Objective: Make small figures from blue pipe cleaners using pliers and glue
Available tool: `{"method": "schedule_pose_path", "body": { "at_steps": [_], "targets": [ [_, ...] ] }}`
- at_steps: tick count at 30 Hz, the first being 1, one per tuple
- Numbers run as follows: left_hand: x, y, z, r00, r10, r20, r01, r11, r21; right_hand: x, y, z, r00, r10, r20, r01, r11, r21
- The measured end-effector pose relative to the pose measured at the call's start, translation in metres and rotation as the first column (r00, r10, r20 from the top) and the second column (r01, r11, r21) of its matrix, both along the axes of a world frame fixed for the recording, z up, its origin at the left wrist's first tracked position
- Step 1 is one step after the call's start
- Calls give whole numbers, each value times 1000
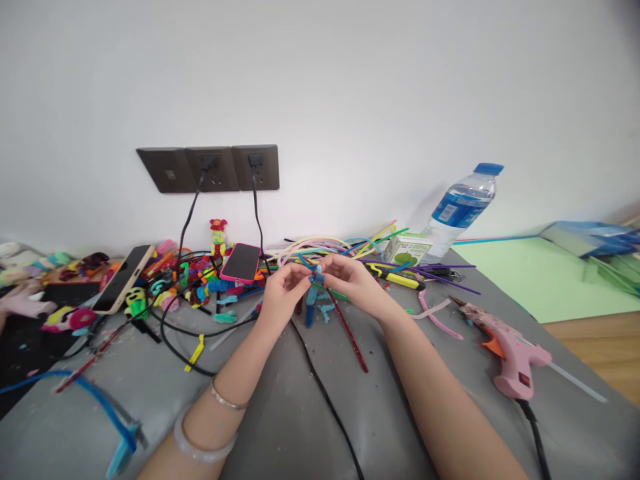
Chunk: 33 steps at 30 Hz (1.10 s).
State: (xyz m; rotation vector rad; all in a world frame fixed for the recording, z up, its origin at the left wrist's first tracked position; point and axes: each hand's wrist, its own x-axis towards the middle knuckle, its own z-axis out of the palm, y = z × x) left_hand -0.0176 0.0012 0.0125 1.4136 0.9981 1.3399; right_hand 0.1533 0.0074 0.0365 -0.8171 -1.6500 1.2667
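Beside the blue pipe cleaner (312, 295), cable (325, 393).

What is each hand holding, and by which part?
The left hand and right hand together pinch a blue pipe-cleaner piece at its upper end, where their fingertips meet.

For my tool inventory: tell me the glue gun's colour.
The glue gun is pink with an orange trigger, seen in the head view.

Blue pipe cleaner (316, 275); left of it, pink-cased black phone (241, 262); right of it, pink glue gun (510, 353) with orange trigger (493, 347), blue-capped bottle (463, 207); beneath it, grey cloth (280, 413); behind it, white wall (350, 80).
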Motion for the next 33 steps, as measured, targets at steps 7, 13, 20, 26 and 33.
{"method": "schedule_pose_path", "body": {
  "at_steps": [7, 13, 20, 26, 33],
  "targets": [
    [0, -3, 0, 986, 25, -163, -8, 994, 106, 0, 1, 0, 998, -9, -65, 4, 997, -79],
    [-4, -2, 2, 929, 141, -342, -17, 940, 342, -2, 1, 0, 996, -42, -83, 35, 996, -82],
    [-3, -2, 0, 910, 178, -374, -17, 918, 395, 0, 1, -1, 999, -46, 1, 46, 999, -20],
    [-3, -1, -1, 903, 170, -394, 2, 917, 400, -3, -4, 2, 980, -124, 158, 98, 982, 163],
    [-3, -4, -1, 866, 159, -475, 58, 910, 411, -3, -4, 1, 882, -287, 373, 110, 896, 429]
  ]
}}
